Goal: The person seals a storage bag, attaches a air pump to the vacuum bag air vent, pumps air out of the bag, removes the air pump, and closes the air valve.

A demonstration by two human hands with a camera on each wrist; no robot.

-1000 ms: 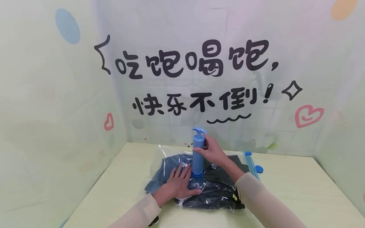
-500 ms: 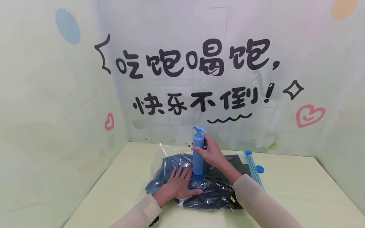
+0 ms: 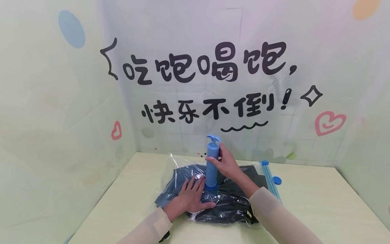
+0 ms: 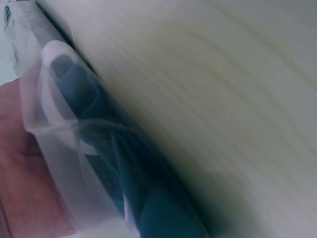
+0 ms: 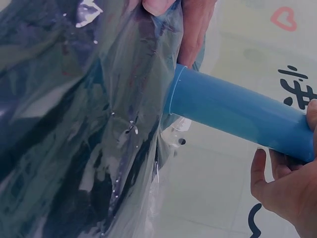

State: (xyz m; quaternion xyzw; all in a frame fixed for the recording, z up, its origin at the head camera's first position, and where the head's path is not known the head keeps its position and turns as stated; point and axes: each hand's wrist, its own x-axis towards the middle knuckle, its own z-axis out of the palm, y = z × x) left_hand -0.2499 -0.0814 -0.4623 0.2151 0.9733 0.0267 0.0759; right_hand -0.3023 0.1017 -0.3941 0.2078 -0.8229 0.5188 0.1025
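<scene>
A blue hand pump [image 3: 212, 173] stands upright on a clear vacuum storage bag [image 3: 225, 219] with dark folded clothes [image 3: 182, 173] inside. My right hand [image 3: 229, 166] grips the pump barrel near its top, thumb on the near side. The pump's T-shaped handle [image 3: 214, 139] sits just above the barrel. Fingers spread, my left hand [image 3: 191, 198] presses flat on the bag just left of the pump's base. In the right wrist view the barrel [image 5: 237, 109] meets the wrinkled film [image 5: 124, 129]. The left wrist view has teal cloth [image 4: 168, 213] under the film beside my palm [image 4: 29, 188].
The bag's blue zip strip [image 3: 272, 183] runs along its right edge, with a blue slider [image 3: 265, 163] at the far end. A round blue cap [image 3: 277, 180] lies on the pale wooden table [image 3: 320, 203] beside it. Printed walls [image 3: 170, 142] enclose the table's back and sides.
My right forearm has shifted slightly down and left, uncovering more of the zip strip. Both hands stay in place, and the pump stays upright with its handle at about the same height.
</scene>
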